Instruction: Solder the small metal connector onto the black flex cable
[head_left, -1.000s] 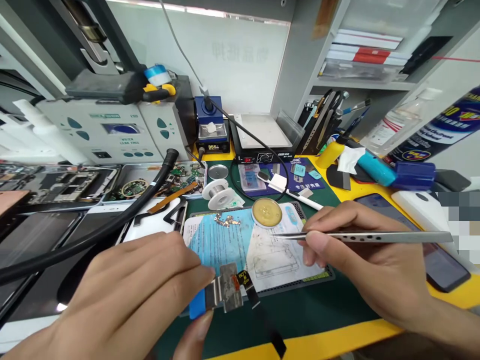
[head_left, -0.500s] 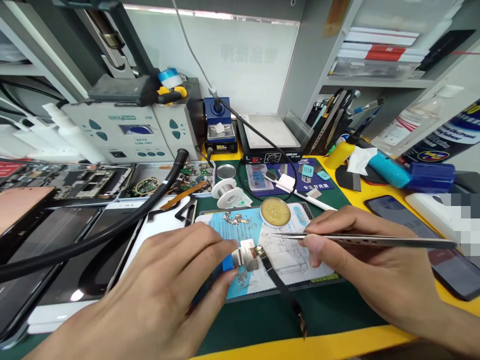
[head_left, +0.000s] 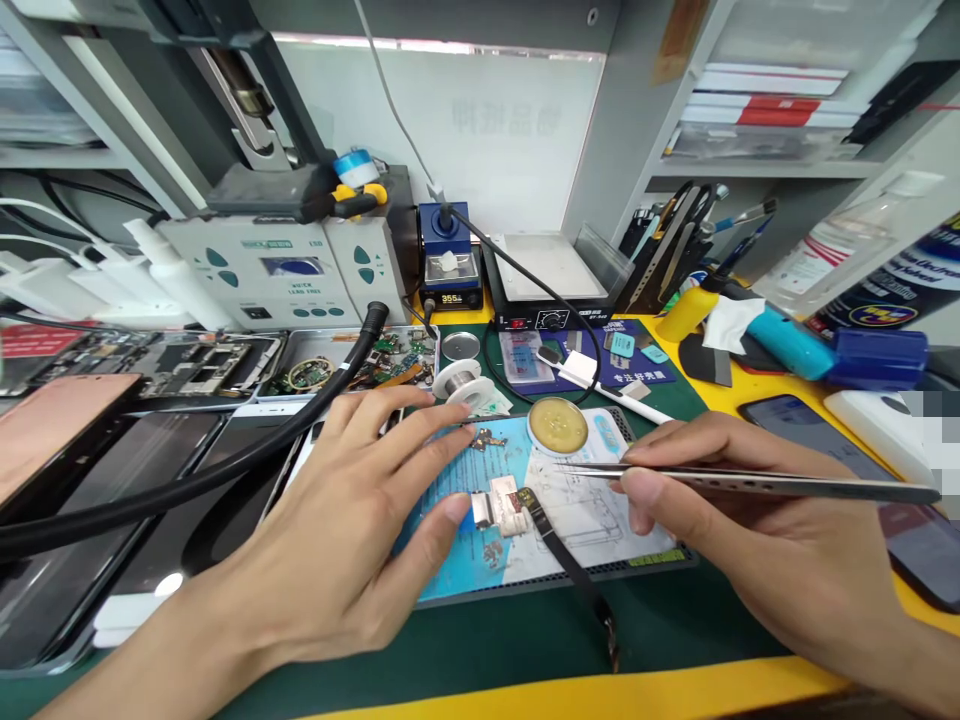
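Observation:
A black flex cable [head_left: 568,563] with a silvery metal connector end [head_left: 508,508] lies on a blue and white printed repair pad [head_left: 600,540], its other end hanging over the green mat. My left hand [head_left: 352,530] is just left of the connector, fingers apart, holding nothing; its fingertips reach toward a small coppery flex piece [head_left: 489,440]. In my right hand [head_left: 757,530] a pair of metal tweezers [head_left: 795,484] is pinched, its tips pointing left above the pad, apart from the connector. Beyond the tips is a round tin of yellowish paste [head_left: 558,425].
A solder spool [head_left: 459,383] stands behind the pad. The hot-air hose [head_left: 292,430] crosses over phones at left. A soldering station [head_left: 450,270] and hot plate [head_left: 551,280] stand behind. A dark phone [head_left: 810,430] lies by my right hand.
My left hand has let go of the connector end and spread its fingers, moving slightly up and left of it. The flex cable now rests on the pad. The tweezers stay in my right hand.

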